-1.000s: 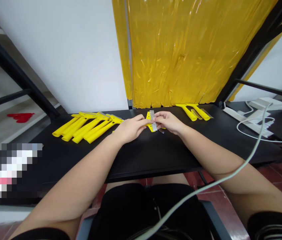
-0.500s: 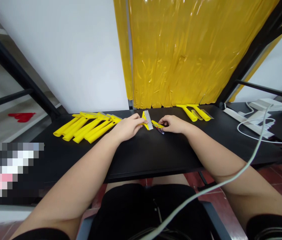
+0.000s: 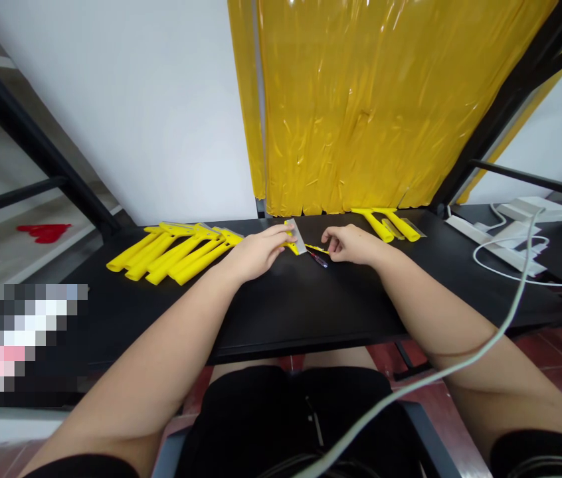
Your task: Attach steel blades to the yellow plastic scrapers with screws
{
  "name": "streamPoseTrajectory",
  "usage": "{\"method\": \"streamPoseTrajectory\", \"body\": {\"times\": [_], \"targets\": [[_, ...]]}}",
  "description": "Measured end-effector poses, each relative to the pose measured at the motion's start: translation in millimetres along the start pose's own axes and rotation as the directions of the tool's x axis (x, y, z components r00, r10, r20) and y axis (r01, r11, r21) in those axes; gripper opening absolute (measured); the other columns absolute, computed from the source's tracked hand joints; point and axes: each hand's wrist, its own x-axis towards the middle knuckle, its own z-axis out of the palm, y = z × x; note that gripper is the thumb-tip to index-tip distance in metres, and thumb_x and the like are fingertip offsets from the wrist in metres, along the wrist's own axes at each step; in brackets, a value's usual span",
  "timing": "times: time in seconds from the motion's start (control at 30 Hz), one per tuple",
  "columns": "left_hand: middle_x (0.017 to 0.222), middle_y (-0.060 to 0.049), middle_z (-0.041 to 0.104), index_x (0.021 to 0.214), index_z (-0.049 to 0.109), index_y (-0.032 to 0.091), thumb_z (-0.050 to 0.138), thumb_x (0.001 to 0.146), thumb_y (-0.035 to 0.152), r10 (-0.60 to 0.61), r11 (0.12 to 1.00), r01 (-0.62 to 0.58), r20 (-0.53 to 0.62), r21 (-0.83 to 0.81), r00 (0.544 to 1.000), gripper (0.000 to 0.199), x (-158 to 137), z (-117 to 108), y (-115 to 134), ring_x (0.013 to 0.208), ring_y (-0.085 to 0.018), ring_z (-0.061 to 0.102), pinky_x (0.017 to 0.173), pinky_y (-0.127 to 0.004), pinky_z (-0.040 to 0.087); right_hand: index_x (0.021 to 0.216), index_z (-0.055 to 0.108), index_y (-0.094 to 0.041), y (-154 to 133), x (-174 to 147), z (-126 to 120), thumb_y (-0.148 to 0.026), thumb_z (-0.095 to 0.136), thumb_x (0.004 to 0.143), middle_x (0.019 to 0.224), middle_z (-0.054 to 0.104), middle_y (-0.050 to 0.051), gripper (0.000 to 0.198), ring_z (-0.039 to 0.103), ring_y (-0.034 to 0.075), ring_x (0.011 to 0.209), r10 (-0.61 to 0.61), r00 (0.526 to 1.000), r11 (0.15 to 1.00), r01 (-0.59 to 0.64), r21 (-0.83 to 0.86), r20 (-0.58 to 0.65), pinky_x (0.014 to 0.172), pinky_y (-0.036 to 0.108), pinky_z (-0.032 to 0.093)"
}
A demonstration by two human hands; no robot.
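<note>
My left hand (image 3: pixel 260 252) is closed around a yellow scraper, whose silver blade (image 3: pixel 297 237) points to the right; the palm hides its handle. To the right of that blade, my right hand (image 3: pixel 353 244) pinches a thin yellow strip (image 3: pixel 318 249), seen nearly edge-on. A small screwdriver (image 3: pixel 319 260) with a dark clear handle lies on the black table (image 3: pixel 291 305) just below the strip. Several yellow scrapers (image 3: pixel 198 262) lie overlapping left of my left hand. Beyond my right hand rest two yellow scraper handles (image 3: pixel 376 224) with another flat yellow piece and blade between and beside them.
A white power strip and adapters (image 3: pixel 505 242) with cables sit on the right of the table. A pale cable (image 3: pixel 440 372) crosses over my right forearm. Yellow plastic curtain (image 3: pixel 361 133) hangs behind the table; black frame posts (image 3: pixel 505 113) stand at both sides.
My right hand has turned the yellow strip from face-on to nearly edge-on, and more of the screwdriver shows. The fingers of my left hand have shifted further over the scraper head.
</note>
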Motion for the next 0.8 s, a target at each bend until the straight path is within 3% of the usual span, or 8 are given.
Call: {"method": "streamPoseTrajectory", "body": {"times": [0.23, 0.37, 0.43, 0.5, 0.6, 0.7, 0.8], "targets": [[0.154, -0.003, 0.058, 0.14, 0.058, 0.028, 0.044, 0.104, 0.022, -0.019, 1.0, 0.019, 0.019, 0.018, 1.0, 0.039, -1, 4, -4, 0.138, -0.021, 0.059, 0.115, -0.042, 0.049, 0.093, 0.07, -0.02, 7, -1, -3, -0.003, 0.071, 0.067, 0.079, 0.075, -0.001, 0.031, 0.067, 0.015, 0.068, 0.034, 0.998, 0.999, -0.035, -0.008, -0.043, 0.065, 0.025, 0.05], [0.151, -0.002, 0.06, 0.142, 0.057, 0.031, 0.047, 0.103, 0.02, -0.019, 0.999, 0.018, 0.026, 0.037, 0.999, 0.042, -1, 6, -6, 0.135, -0.021, 0.062, 0.113, -0.04, 0.051, 0.087, 0.07, -0.018, 12, 6, 1, -0.004, 0.07, 0.071, 0.077, 0.072, 0.001, 0.021, 0.067, 0.014, 0.067, 0.136, 0.984, 0.97, -0.109, 0.218, -0.113, 0.064, 0.024, 0.053], [0.152, 0.0, 0.06, 0.142, 0.058, 0.032, 0.045, 0.103, 0.02, -0.001, 0.999, 0.0, 0.033, 0.034, 0.999, 0.043, -1, 6, -7, 0.136, -0.021, 0.061, 0.114, -0.04, 0.051, 0.086, 0.069, -0.017, 13, 10, 2, -0.004, 0.068, 0.076, 0.077, 0.072, 0.002, 0.017, 0.069, 0.014, 0.067, 0.218, 0.966, 0.882, -0.133, 0.453, -0.14, 0.067, 0.025, 0.058], [0.154, 0.001, 0.058, 0.142, 0.058, 0.033, 0.043, 0.104, 0.02, 0.023, 0.999, -0.024, 0.037, 0.025, 0.999, 0.043, -1, 7, -8, 0.138, -0.02, 0.059, 0.115, -0.04, 0.049, 0.086, 0.068, -0.017, 12, 12, 2, -0.005, 0.066, 0.08, 0.08, 0.073, 0.004, 0.014, 0.071, 0.014, 0.07, 0.297, 0.943, 0.735, -0.127, 0.666, -0.148, 0.071, 0.026, 0.061], [0.155, 0.002, 0.057, 0.141, 0.06, 0.033, 0.042, 0.104, 0.02, 0.036, 0.999, -0.037, 0.044, 0.024, 0.998, 0.043, 0, 7, -6, 0.139, -0.02, 0.057, 0.115, -0.039, 0.05, 0.092, 0.068, -0.018, 7, 11, 1, -0.007, 0.07, 0.082, 0.083, 0.074, 0.004, 0.014, 0.073, 0.015, 0.074, 0.324, 0.938, 0.555, -0.085, 0.827, -0.121, 0.071, 0.027, 0.064], [0.155, 0.0, 0.055, 0.139, 0.062, 0.034, 0.043, 0.104, 0.021, 0.029, 0.999, -0.031, 0.046, 0.038, 0.999, 0.041, 0, 6, -3, 0.132, -0.021, 0.062, 0.108, -0.039, 0.054, 0.101, 0.067, -0.02, 1, 10, 3, -0.01, 0.077, 0.081, 0.081, 0.073, 0.002, 0.025, 0.073, 0.015, 0.071, 0.307, 0.946, 0.475, -0.062, 0.878, -0.099, 0.065, 0.026, 0.063], [0.154, -0.002, 0.054, 0.138, 0.063, 0.035, 0.044, 0.104, 0.022, 0.031, 0.998, -0.033, 0.053, 0.053, 0.998, 0.04, 0, 5, -1, 0.123, -0.022, 0.068, 0.1, -0.039, 0.058, 0.104, 0.064, -0.021, -7, 11, 9, -0.009, 0.08, 0.079, 0.076, 0.073, 0.0, 0.032, 0.071, 0.013, 0.065, 0.307, 0.945, 0.461, -0.048, 0.886, -0.109, 0.059, 0.022, 0.06]]}}
